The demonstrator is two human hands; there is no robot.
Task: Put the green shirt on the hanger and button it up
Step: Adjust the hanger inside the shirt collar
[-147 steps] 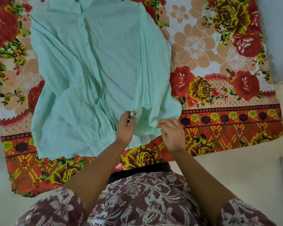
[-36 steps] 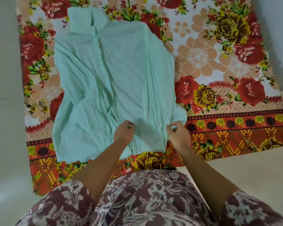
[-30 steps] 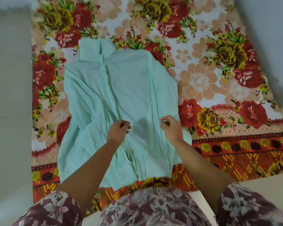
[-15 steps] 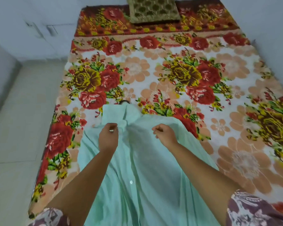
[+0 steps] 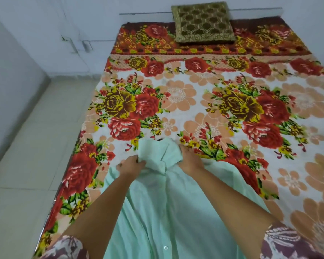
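Note:
The green shirt (image 5: 168, 208) lies flat on the bed with its front closed and one white button showing low on the placket. Its collar (image 5: 157, 154) points away from me. My left hand (image 5: 132, 165) grips the left side of the collar. My right hand (image 5: 190, 160) holds the collar's right side, fingers tucked under the cloth. A small dark tip (image 5: 160, 140) of the hanger peeks out just beyond the collar; the rest of it is hidden inside the shirt.
The bed carries a floral sheet (image 5: 213, 101) in red, yellow and peach. A green-gold cushion (image 5: 203, 24) leans at the headboard. Pale floor tiles (image 5: 32, 146) run along the bed's left edge, with white walls behind.
Both hands travelled up the shirt from the hem to the collar and now hold it on either side. The camera tilted up, bringing the whole bed and cushion into view.

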